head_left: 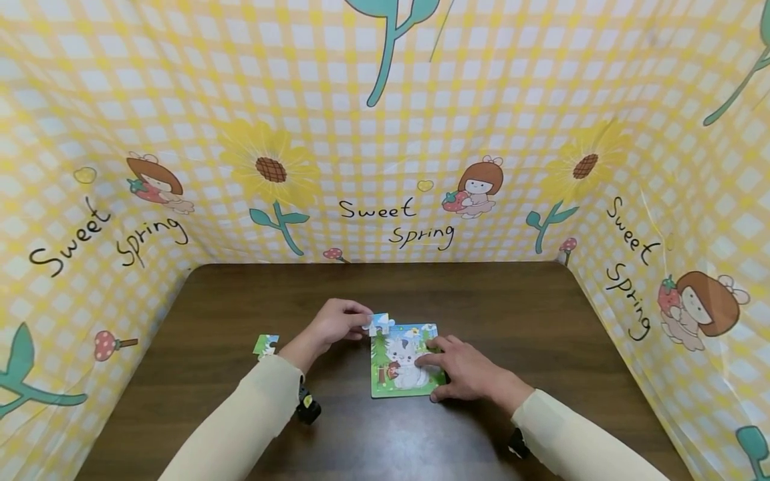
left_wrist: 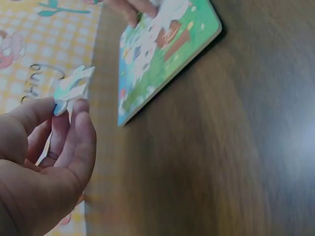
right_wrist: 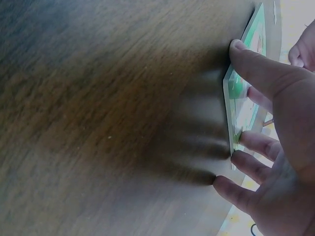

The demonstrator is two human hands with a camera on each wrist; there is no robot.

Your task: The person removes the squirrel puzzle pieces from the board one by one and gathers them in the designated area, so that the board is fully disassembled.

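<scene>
A small square jigsaw puzzle [head_left: 385, 382] with a white cartoon animal, a tree and green grass lies on the table. My left hand [head_left: 337, 324] pinches a blue-and-white puzzle piece [head_left: 379, 322] between thumb and fingers, over the puzzle's far left corner. In the left wrist view, the piece [left_wrist: 73, 87] is tilted, its knobs and notches in sight. My right hand [head_left: 472, 369] rests at the puzzle's right side with spread fingers, some on the picture. Its thumb [right_wrist: 256, 69] touches the puzzle's edge in the right wrist view.
Another loose puzzle piece [head_left: 266, 344], green and blue, lies on the brown table [head_left: 481, 294] beside my left forearm and is partly covered by it. A yellow checked cloth [head_left: 385, 153] rises behind the table and on both sides.
</scene>
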